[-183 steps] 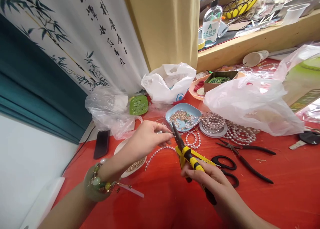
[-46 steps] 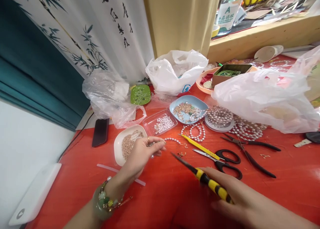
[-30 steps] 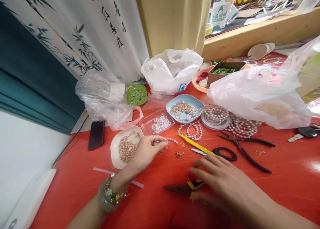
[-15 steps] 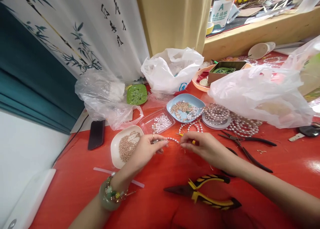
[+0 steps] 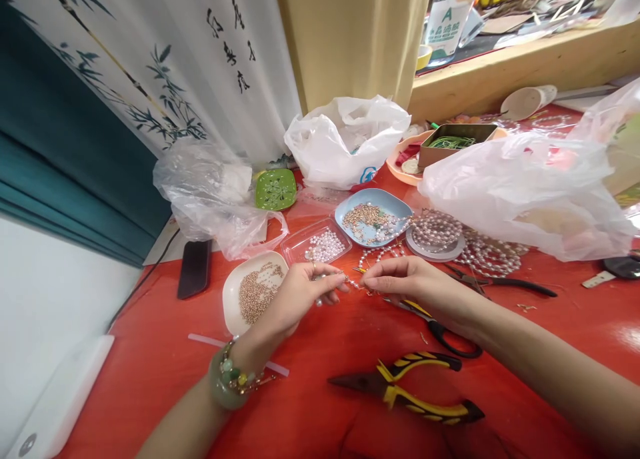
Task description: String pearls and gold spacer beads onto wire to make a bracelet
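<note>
My left hand [image 5: 313, 292] pinches one end of a short string of pearl beads [image 5: 353, 283]; part of it is hidden by the fingers. At the other end, the fingertips of my right hand [image 5: 395, 277] are closed on the same string. Beside my left hand lies a cream dish [image 5: 233, 299] with small gold beads [image 5: 257, 295]. Behind both hands are a clear plastic tray [image 5: 295, 249] of white pearl beads [image 5: 327, 247] and a blue dish [image 5: 345, 212] of mixed beads. Scissors [image 5: 440, 332] lie partly under my right hand.
Yellow-and-black pliers [image 5: 400, 385] lie near the front; dark-handled pliers [image 5: 520, 285] sit to the right. Bead strands [image 5: 493, 252] and a wound spool [image 5: 435, 235] lie behind my right arm. Plastic bags [image 5: 530, 185], a green dish [image 5: 276, 189] and a phone [image 5: 194, 269] stand around.
My left hand has moved slightly right, toward my right hand, and the visible stretch of beads is shorter. My right hand has shifted slightly up, showing more of the scissors.
</note>
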`<state>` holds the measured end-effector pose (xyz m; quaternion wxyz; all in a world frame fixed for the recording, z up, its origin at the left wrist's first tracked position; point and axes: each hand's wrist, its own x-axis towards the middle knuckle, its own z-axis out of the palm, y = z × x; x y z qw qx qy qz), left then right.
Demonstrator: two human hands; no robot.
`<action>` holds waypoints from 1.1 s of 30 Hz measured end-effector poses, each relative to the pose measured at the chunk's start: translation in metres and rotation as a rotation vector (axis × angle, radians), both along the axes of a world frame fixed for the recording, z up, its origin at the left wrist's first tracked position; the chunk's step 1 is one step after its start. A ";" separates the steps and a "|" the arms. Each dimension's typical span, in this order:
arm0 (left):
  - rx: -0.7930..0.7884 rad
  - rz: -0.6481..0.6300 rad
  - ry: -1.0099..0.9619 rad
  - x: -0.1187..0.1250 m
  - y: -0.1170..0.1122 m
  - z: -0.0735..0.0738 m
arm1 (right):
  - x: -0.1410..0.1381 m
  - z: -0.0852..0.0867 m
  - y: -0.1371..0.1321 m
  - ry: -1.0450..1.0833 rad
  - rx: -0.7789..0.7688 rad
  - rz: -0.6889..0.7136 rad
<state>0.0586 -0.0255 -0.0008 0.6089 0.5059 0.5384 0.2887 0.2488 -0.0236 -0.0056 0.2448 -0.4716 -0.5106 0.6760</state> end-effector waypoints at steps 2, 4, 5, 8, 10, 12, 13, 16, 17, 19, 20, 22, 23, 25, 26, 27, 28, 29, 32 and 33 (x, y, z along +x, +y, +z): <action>-0.016 0.008 -0.032 0.001 0.001 0.001 | -0.001 -0.004 0.000 -0.066 0.085 0.033; -0.033 0.009 -0.060 0.001 0.000 0.002 | -0.001 -0.007 -0.001 -0.157 0.235 0.084; -0.041 0.008 -0.071 0.001 0.000 0.002 | -0.002 -0.009 -0.002 -0.214 0.322 0.113; -0.065 0.004 -0.104 0.002 -0.001 0.001 | -0.003 -0.009 -0.005 -0.375 0.556 0.156; -0.079 0.003 -0.120 0.002 -0.003 0.002 | -0.005 -0.006 -0.007 -0.443 0.678 0.130; -0.094 0.003 -0.124 0.003 -0.004 0.003 | -0.008 -0.004 -0.009 -0.456 0.727 0.065; -0.103 0.001 -0.123 0.003 -0.004 0.003 | -0.010 -0.002 -0.010 -0.452 0.747 0.044; -0.137 -0.015 -0.129 0.003 -0.005 0.005 | -0.013 -0.001 -0.011 -0.409 0.833 0.018; -0.150 -0.022 -0.140 0.003 -0.005 0.005 | -0.014 -0.001 -0.011 -0.388 0.861 0.008; -0.181 -0.035 -0.176 0.003 -0.005 0.005 | -0.014 -0.002 -0.010 -0.354 0.890 -0.015; -0.193 -0.038 -0.200 0.003 -0.005 0.005 | -0.013 -0.002 -0.010 -0.340 0.891 -0.026; -0.206 -0.023 -0.252 0.002 -0.005 0.005 | -0.012 -0.002 -0.009 -0.321 0.881 -0.048; -0.212 -0.013 -0.273 0.002 -0.005 0.005 | -0.012 -0.002 -0.009 -0.318 0.880 -0.062; -0.230 -0.005 -0.303 0.001 -0.005 0.005 | -0.010 -0.002 -0.009 -0.320 0.899 -0.088; -0.240 -0.009 -0.311 0.001 -0.005 0.005 | -0.010 -0.002 -0.010 -0.324 0.920 -0.094; -0.246 -0.014 -0.313 0.001 -0.005 0.006 | -0.010 -0.003 -0.010 -0.330 0.945 -0.097; -0.246 -0.013 -0.308 0.001 -0.006 0.006 | -0.009 -0.003 -0.010 -0.336 0.974 -0.096; -0.239 -0.004 -0.298 0.001 -0.006 0.006 | -0.009 -0.004 -0.011 -0.343 1.001 -0.090; -0.197 0.046 -0.240 0.003 -0.007 0.005 | -0.008 -0.007 -0.012 -0.378 1.067 -0.049; -0.183 0.060 -0.223 0.004 -0.007 0.005 | -0.008 -0.008 -0.013 -0.395 1.083 -0.035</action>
